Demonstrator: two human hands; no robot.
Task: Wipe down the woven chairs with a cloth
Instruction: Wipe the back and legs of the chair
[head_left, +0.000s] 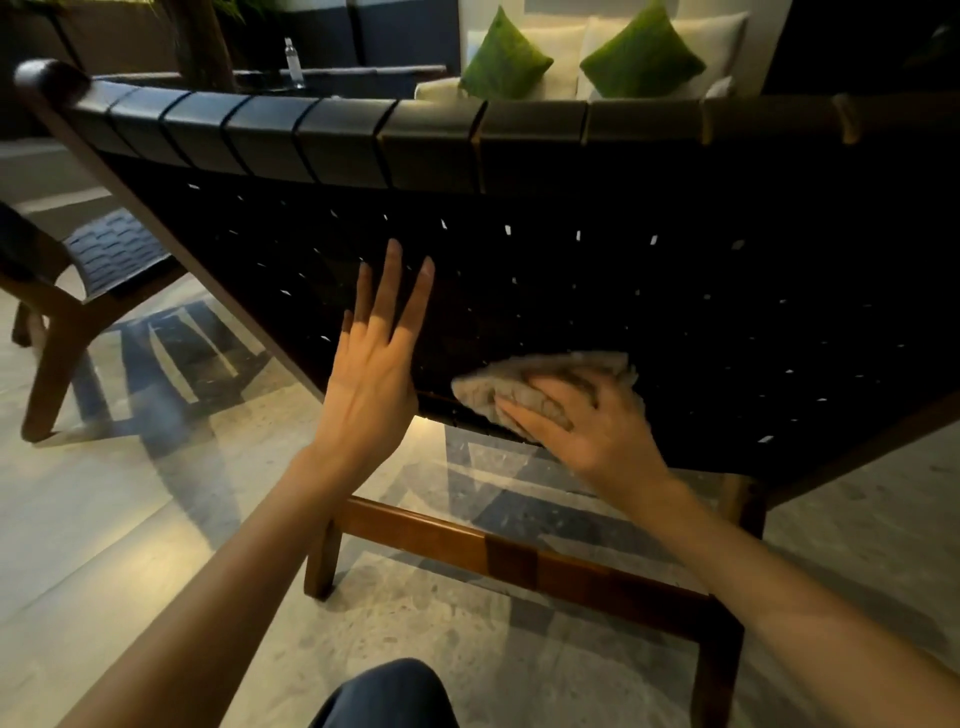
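A black woven chair (597, 270) on a wooden frame fills the view, seen from behind its backrest. My left hand (371, 364) lies flat on the back of the weave, fingers straight and pointing up. To its right, my right hand (582, 426) presses a crumpled beige cloth (524, 379) against the lower edge of the backrest, fingers spread over the cloth. A second woven chair (111, 254) stands at the left.
A wooden crossbar (519, 561) of the chair frame runs below my hands above the pale tiled floor. Behind the chair stand a white sofa with two green cushions (504, 62) and a low table with a clear bottle (293, 62). My knee (387, 696) shows at the bottom.
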